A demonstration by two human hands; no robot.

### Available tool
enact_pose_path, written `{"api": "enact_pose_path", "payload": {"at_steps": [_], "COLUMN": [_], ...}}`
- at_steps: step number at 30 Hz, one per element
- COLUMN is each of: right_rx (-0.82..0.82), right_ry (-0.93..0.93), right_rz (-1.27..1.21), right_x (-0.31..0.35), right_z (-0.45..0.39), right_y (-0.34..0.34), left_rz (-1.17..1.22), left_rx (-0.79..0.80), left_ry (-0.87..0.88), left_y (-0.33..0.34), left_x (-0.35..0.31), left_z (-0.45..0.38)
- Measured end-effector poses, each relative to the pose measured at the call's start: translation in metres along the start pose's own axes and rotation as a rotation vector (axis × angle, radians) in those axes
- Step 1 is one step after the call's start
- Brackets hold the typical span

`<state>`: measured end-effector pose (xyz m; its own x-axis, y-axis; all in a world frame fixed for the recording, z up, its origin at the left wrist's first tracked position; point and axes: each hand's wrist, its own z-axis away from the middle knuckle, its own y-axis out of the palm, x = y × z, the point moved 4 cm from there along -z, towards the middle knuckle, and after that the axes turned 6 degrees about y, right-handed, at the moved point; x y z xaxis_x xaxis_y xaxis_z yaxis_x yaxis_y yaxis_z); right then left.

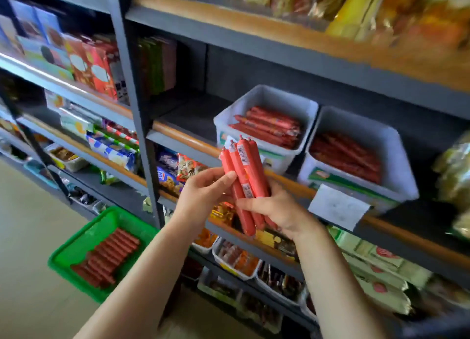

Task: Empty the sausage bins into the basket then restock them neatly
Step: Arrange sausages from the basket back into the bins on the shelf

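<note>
A bundle of red sausages (pixel 244 170) stands upright between both hands in front of the shelf. My left hand (pixel 203 191) grips it from the left and my right hand (pixel 277 209) holds it from below and the right. Just behind, on the shelf, stand two white bins: the left bin (pixel 284 99) holds a pile of red sausages (pixel 269 129), the right bin (pixel 396 145) holds darker red sausages (pixel 348 156). On the floor at lower left sits the green basket (pixel 84 234) with rows of sausages (pixel 106 257) in it.
Dark metal shelving with wooden front rails carries snack boxes at left, packets above and trays of snacks below. An upright shelf post (pixel 134 89) stands left of the bins. A blank white price tag (pixel 338 206) hangs under the right bin. Pale floor lies around the basket.
</note>
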<state>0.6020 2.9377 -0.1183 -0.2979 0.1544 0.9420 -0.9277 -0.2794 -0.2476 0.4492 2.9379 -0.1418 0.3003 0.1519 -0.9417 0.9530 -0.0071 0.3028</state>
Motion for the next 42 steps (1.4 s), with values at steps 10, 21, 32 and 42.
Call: {"api": "enact_pose_path", "payload": {"at_steps": [10,21,32,42], "right_rx": [-0.167,-0.328,-0.269,-0.270], "right_ry": [-0.073,0.129,0.255,0.105], "right_rz": [0.348,1.103,1.078,0.945], "right_x": [0.072,0.052,0.005,0.014], "right_z": [0.073,-0.015,-0.061,-0.031], "right_y": [-0.156,-0.247,-0.266,-0.241], "left_rz": [-1.009,-1.151,-1.186,-1.199], "left_rx": [0.178,0.265,0.313,0.318], "left_ry": [0.804,0.733,0.765,0.750], "left_y": [0.129,0.151,0.149,0.148], "left_x": [-0.018,0.026,0.027,0.027], "left_z": [-0.026,-0.047,-0.045,-0.044]}}
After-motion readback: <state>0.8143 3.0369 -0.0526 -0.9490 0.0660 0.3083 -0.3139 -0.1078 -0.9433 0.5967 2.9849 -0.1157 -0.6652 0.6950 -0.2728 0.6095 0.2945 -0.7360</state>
